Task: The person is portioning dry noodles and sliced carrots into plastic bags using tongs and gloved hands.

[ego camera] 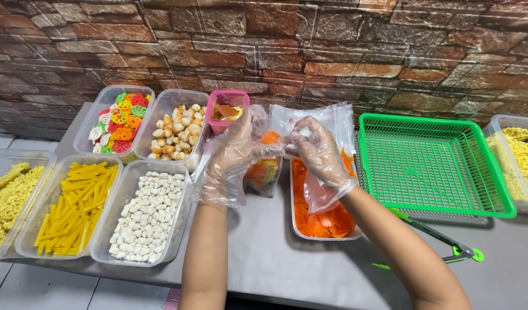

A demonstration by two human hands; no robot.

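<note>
The clear plastic bag [264,166] hangs upright between my hands, left hand [232,155] and right hand [320,154] both pinching its mouth, directly above the orange-chip tub [296,227].

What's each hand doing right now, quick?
Left hand: gloved, closed on the clear plastic bag of snacks.
Right hand: gloved, pinching the same bag's top edge.
</note>
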